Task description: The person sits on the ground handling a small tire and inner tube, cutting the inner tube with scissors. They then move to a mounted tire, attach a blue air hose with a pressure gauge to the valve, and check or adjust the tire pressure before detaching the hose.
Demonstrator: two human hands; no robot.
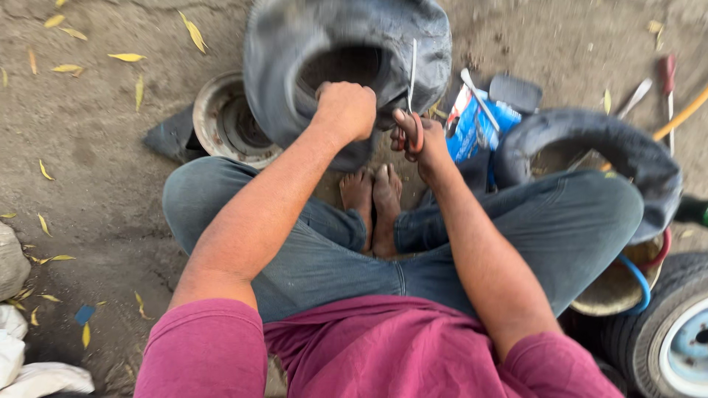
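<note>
Scissors with red-orange handles and thin metal blades (413, 103) sit clamped in the right hand (420, 144), blades up against the dark grey rubber tyre tube (346, 44); the left hand (345, 110) is fisted on that tube's inner edge; beyond, a round metal wheel rim (221, 121) lies on the dirt ground (96, 169).

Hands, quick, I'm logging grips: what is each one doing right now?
Left hand: closed in a fist on the rim of the grey tyre.
Right hand: closed on red-handled scissors.
</note>
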